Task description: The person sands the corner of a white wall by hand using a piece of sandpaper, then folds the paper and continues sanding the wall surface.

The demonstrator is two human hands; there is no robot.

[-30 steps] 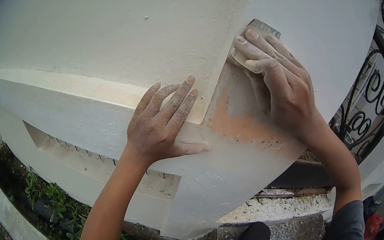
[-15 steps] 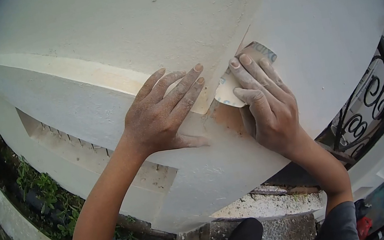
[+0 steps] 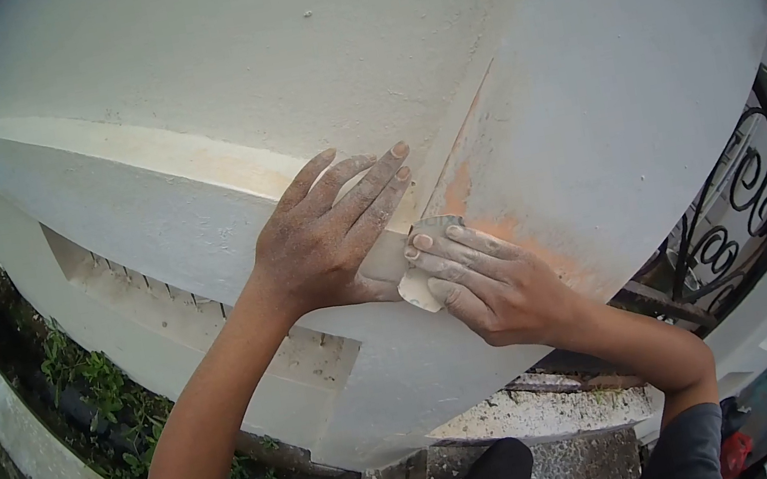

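My left hand (image 3: 318,240), coated in pale dust, lies spread on the corner of the white wall ledge (image 3: 165,205), fingers apart and nothing in them. Just to its right, my right hand (image 3: 498,286) presses a piece of sandpaper (image 3: 420,291) against the wall near the ledge's corner. The sandpaper is bent, pale, with bluish print on its back; part of it is hidden under the fingers. Beside the right hand shows an orange-brown patch (image 3: 528,241) on the white wall (image 3: 604,101). A thin reddish line (image 3: 474,113) runs up from there along the wall's inner corner.
Black scrolled ironwork (image 3: 710,251) stands at the right. Below left, green plants (image 3: 87,375) grow in a dark channel beside a concrete curb (image 3: 56,467). A recessed slot (image 3: 131,277) runs under the ledge. A red object (image 3: 736,452) lies at lower right.
My right hand has slid down and left with the sandpaper, close to my left hand. More of the orange-brown patch and the reddish line now shows. My left hand has barely moved.
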